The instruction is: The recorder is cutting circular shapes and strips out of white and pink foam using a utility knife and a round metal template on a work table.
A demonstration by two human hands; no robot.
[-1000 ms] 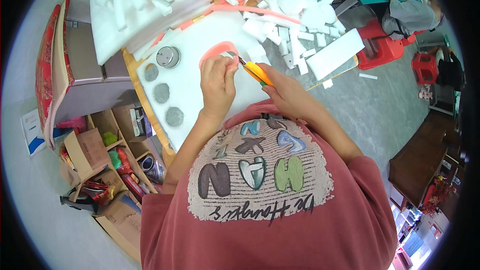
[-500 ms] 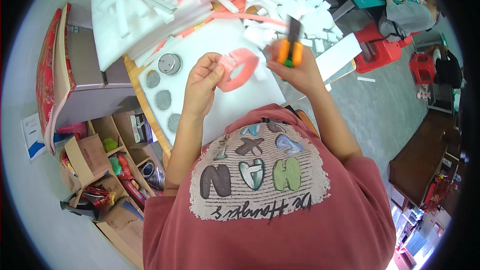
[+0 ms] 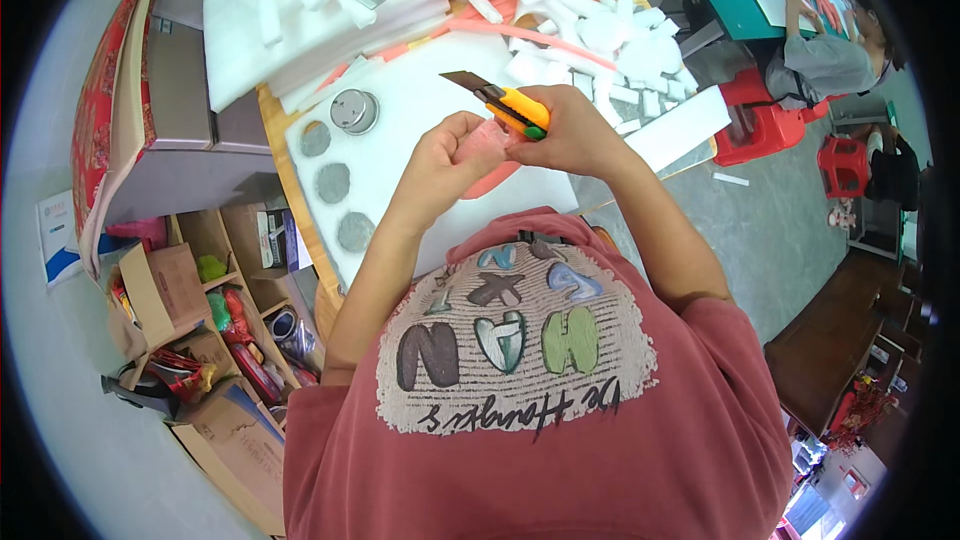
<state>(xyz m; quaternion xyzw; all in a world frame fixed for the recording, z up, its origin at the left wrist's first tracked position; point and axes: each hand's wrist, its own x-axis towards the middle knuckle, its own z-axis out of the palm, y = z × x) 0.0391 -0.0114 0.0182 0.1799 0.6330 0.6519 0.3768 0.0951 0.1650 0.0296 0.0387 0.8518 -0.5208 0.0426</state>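
Note:
Close together in front of my chest, both hands are at a pink foam ring (image 3: 487, 143). My left hand (image 3: 437, 168) pinches it, thumb on top. My right hand (image 3: 577, 132) grips a yellow box cutter (image 3: 522, 110) with a black blade pointing up and left. The right fingertips touch or nearly touch the pink foam; their exact contact is hidden. Beneath them lies a white foam sheet (image 3: 400, 90) with round grey spots along its left side. A round metal tin (image 3: 354, 112) stands at its far left corner.
Heaped white and pink foam offcuts (image 3: 590, 30) cover the far part of the table. A white foam strip (image 3: 682, 127) juts over the right edge. Cardboard boxes (image 3: 165, 290) fill shelves at left. Red stools (image 3: 750, 120) and another person (image 3: 825, 65) at a green table are to the right.
My right hand has come left and in toward my left hand, bringing the box cutter over the pink foam ring. The blade now points left instead of away. The view has shifted slightly.

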